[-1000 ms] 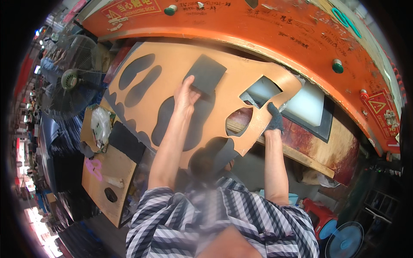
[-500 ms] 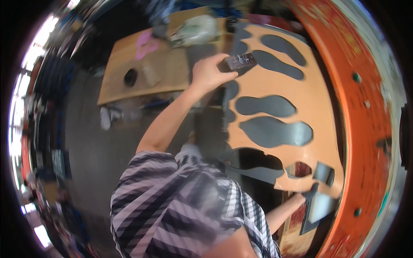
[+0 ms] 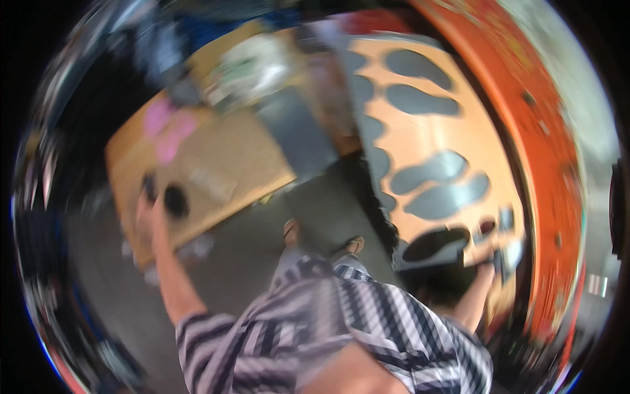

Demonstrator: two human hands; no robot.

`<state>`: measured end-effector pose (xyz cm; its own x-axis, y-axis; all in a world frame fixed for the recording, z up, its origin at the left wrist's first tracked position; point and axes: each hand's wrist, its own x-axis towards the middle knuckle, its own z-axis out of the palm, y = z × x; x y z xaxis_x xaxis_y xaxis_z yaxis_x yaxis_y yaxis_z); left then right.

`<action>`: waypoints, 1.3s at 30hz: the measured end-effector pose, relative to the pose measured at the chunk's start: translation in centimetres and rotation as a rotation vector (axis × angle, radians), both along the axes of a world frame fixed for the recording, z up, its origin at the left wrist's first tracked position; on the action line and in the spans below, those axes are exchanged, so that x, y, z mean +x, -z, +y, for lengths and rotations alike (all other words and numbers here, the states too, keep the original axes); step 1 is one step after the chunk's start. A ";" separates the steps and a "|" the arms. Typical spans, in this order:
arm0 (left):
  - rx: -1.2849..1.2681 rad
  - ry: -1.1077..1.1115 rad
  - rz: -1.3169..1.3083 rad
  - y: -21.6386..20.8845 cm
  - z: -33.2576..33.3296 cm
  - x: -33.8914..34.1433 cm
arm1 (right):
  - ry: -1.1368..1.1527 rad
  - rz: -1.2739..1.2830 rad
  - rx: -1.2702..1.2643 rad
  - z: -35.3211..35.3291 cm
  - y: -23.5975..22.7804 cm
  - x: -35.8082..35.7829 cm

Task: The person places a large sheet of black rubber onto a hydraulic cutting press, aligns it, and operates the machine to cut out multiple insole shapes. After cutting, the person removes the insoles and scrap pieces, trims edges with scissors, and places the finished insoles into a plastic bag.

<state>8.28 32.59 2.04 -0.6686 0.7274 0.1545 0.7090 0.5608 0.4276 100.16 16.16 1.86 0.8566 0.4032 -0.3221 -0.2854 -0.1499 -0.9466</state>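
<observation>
My left hand (image 3: pixel 146 213) reaches over the left end of a wooden table (image 3: pixel 252 148). Its fingers are closed round a small dark block (image 3: pixel 149 188), smeared by motion. Right beside it on the table is a round black object (image 3: pixel 176 201). On the other side, my right hand (image 3: pixel 486 271) is at the near right corner of a tan sheet (image 3: pixel 426 134) with several sole-shaped cutouts. A dark piece (image 3: pixel 497 263) shows at its fingers. Blur hides whether the hand grips that piece.
An orange machine beam (image 3: pixel 518 125) runs along the tan sheet's right side. On the wooden table are pink shapes (image 3: pixel 169 134), a whitish plastic bag (image 3: pixel 252 65) and a dark grey sheet (image 3: pixel 296 128). Grey floor (image 3: pixel 262 226) lies between table and sheet.
My left hand has swung from above the tan sheet to the left end of the wooden table, carrying the dark block. The view has turned left. My right hand stays by the sheet's near corner.
</observation>
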 end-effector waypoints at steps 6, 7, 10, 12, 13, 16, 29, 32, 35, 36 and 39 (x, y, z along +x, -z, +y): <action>-0.324 0.000 0.328 9.7 0.8 -10.8 | 0.158 0.046 0.038 0.2 -1.2 -4.1; -0.283 0.089 0.394 10.6 1.1 -11.7 | 0.163 0.056 0.047 0.6 -1.3 -5.0; -0.498 0.290 0.556 11.1 1.8 -12.0 | 0.176 0.092 0.077 1.3 -2.0 -6.7; -0.498 0.311 0.465 10.2 1.7 -11.1 | 0.170 0.123 0.109 1.3 -2.4 -7.0; -0.521 0.230 0.349 9.9 1.5 -10.4 | 0.166 0.138 0.127 1.2 -2.5 -7.1; -0.507 0.089 0.465 8.9 0.9 -8.0 | 0.136 0.212 0.196 0.8 -2.4 -7.1; -0.276 0.571 -1.991 14.4 10.2 36.1 | 0.172 0.575 0.567 -2.4 4.2 -16.5; -0.239 0.319 -1.722 14.1 13.1 39.9 | 0.156 0.579 0.689 -1.5 5.7 -12.0; -0.217 0.444 -1.727 12.4 13.2 40.3 | 0.174 0.471 0.617 -0.7 7.1 -8.5; -0.242 0.482 -1.827 11.5 13.0 40.2 | 0.203 0.440 0.582 -0.6 7.5 -7.9; -0.125 0.581 -1.638 8.8 12.2 40.6 | 0.187 0.404 0.563 -0.4 8.6 -7.1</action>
